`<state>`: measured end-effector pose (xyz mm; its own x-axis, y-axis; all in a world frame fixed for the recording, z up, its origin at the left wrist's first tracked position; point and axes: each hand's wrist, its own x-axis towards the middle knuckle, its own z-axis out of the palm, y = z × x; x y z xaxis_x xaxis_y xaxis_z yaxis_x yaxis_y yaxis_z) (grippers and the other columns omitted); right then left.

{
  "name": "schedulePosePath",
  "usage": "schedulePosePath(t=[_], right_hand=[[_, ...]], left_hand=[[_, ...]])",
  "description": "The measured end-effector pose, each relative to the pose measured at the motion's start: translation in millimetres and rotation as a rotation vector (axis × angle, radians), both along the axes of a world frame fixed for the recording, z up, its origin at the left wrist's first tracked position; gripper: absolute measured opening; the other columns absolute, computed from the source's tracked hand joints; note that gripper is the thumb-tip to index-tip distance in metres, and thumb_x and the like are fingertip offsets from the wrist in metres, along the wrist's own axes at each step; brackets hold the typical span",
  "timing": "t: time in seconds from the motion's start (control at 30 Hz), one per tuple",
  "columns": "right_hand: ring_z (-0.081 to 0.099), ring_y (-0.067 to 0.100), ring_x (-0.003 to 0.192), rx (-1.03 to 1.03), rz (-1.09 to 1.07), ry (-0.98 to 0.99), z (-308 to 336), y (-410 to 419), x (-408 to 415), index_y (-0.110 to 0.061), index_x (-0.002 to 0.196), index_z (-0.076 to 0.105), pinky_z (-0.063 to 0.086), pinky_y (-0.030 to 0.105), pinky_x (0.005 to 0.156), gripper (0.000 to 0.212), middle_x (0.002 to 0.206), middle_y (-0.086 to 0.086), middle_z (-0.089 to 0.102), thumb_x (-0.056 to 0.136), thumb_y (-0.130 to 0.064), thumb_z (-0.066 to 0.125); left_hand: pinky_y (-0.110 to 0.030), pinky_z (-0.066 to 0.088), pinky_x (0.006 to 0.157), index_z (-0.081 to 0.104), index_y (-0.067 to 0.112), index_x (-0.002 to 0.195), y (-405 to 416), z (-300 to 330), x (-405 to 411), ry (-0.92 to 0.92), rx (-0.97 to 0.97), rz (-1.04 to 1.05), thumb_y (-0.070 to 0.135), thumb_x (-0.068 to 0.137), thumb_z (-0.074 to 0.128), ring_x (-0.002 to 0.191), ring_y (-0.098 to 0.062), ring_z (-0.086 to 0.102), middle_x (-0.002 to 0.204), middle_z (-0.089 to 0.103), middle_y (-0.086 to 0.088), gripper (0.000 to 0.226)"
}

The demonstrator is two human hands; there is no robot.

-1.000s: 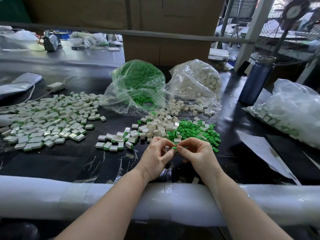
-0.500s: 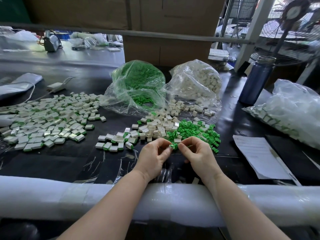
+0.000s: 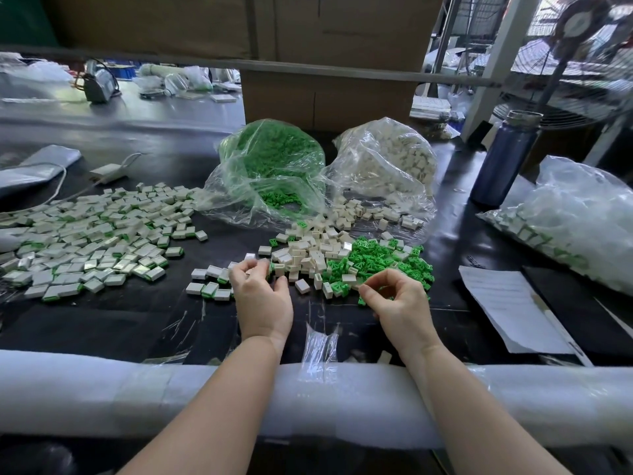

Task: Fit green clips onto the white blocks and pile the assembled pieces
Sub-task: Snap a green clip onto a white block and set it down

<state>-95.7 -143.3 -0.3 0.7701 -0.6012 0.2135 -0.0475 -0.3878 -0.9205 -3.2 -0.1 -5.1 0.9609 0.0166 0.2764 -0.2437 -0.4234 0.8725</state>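
Hands work apart over a black table [image 3: 102, 323]. The left hand [image 3: 262, 299] reaches with curled fingers into the small group of finished pieces [image 3: 209, 286] near it; whether it holds one cannot be told. The right hand [image 3: 399, 301] has its thumb and forefinger pressed together at the edge of the loose green clips [image 3: 380, 260], but what they pinch, if anything, is too small to tell. Loose white blocks [image 3: 308, 255] lie in one heap just left of the clips. One broad spread of assembled pieces [image 3: 89, 241] covers the table's left side. Three clear bags are in view: one bag of clips [image 3: 270, 166], one bag of blocks [image 3: 387, 166], and a third bag [image 3: 579, 221] at right. One blue bottle [image 3: 503, 159] stands beside it, and one sheet of paper [image 3: 507, 306] lies near the right hand.
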Motion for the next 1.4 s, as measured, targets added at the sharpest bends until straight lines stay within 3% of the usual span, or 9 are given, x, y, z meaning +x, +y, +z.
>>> schedulePosePath(t=[0.2,0.4,0.5,0.6,0.77,0.87,1.07,1.23,1.4], right_hand=[[0.056,0.015,0.067,-0.106,-0.075,0.028,-2.0,-0.6,0.9,-0.016,0.068,0.062,0.048,0.028,0.066,0.015,0.069,0.001,0.063,0.08,-0.013,0.07],[0.053,0.015,0.07,-0.27,-0.086,0.069,-3.4,-0.6,1.4,-0.018,0.071,0.06,0.042,0.025,0.066,0.015,0.074,-0.005,0.058,0.082,-0.014,0.069],[0.05,0.012,0.078,-0.394,-0.045,0.1,-4.7,1.6,2.1,-0.015,0.082,0.066,0.039,0.023,0.073,0.005,0.08,-0.012,0.054,0.085,-0.012,0.064],[0.048,0.012,0.098,-0.549,0.015,0.159,-6.1,5.0,3.8,-0.015,0.108,0.068,0.031,0.014,0.084,0.021,0.102,-0.004,0.06,0.089,-0.014,0.059],[0.04,0.014,0.116,-0.728,0.048,0.286,-8.5,8.2,6.6,-0.028,0.131,0.052,0.028,0.028,0.097,0.037,0.126,-0.013,0.053,0.094,-0.023,0.051],[0.041,0.014,0.114,-0.765,0.025,0.311,-9.7,7.8,7.6,-0.029,0.129,0.053,0.026,0.029,0.094,0.036,0.122,-0.012,0.054,0.093,-0.025,0.052],[0.044,0.017,0.106,-0.768,-0.02,0.336,-11.8,5.7,7.9,-0.021,0.101,0.066,0.029,0.03,0.092,0.016,0.108,-0.006,0.057,0.09,-0.029,0.057],[0.044,0.017,0.106,-0.766,-0.028,0.317,-11.7,7.1,8.4,-0.023,0.106,0.066,0.027,0.03,0.09,0.022,0.108,-0.005,0.057,0.091,-0.034,0.055],[0.039,0.016,0.109,-0.808,-0.004,0.374,-13.0,8.0,10.3,-0.029,0.118,0.062,0.024,0.032,0.09,0.03,0.114,-0.008,0.053,0.091,-0.039,0.053]], left_hand=[[-0.023,0.027,0.103,0.041,-0.004,0.133,-0.3,0.4,-1.5,0.094,0.179,-0.016,0.01,0.087,0.059,0.126,-0.029,0.032,0.14,0.023,-0.014,0.051],[-0.032,0.009,0.117,0.032,-0.001,0.139,-2.0,-0.8,-3.2,0.069,0.349,-0.025,0.015,0.091,0.054,0.142,-0.027,0.006,0.152,0.013,-0.012,0.056],[-0.031,0.018,0.113,0.047,0.004,0.132,-2.8,-1.4,-5.6,-0.064,0.363,-0.074,0.011,0.089,0.055,0.134,-0.026,0.024,0.141,0.035,-0.011,0.044],[-0.029,0.026,0.109,0.053,0.01,0.129,-5.0,-3.6,-8.5,-0.117,0.401,-0.179,0.012,0.09,0.053,0.124,-0.022,0.033,0.132,0.044,-0.006,0.039],[-0.027,0.026,0.103,0.051,0.015,0.131,-7.5,-7.9,-7.4,-0.062,0.47,-0.258,0.017,0.093,0.049,0.12,-0.022,0.034,0.133,0.047,-0.001,0.038],[-0.026,0.033,0.097,0.058,0.013,0.122,-7.8,-8.4,-7.2,-0.054,0.444,-0.269,0.019,0.093,0.05,0.113,-0.021,0.041,0.122,0.053,-0.003,0.03],[-0.026,0.039,0.092,0.062,0.015,0.113,-7.2,-7.5,-7.8,-0.051,0.427,-0.269,0.02,0.092,0.054,0.109,-0.019,0.048,0.114,0.057,-0.003,0.023],[-0.025,0.041,0.087,0.065,0.016,0.101,-6.9,-5.9,-9.1,-0.053,0.426,-0.266,0.018,0.09,0.058,0.101,-0.018,0.051,0.107,0.059,-0.002,0.013],[-0.026,0.042,0.092,0.061,0.014,0.116,-8.4,-4.8,-9.2,-0.053,0.406,-0.29,0.016,0.09,0.058,0.105,-0.019,0.052,0.113,0.057,-0.003,0.026]])
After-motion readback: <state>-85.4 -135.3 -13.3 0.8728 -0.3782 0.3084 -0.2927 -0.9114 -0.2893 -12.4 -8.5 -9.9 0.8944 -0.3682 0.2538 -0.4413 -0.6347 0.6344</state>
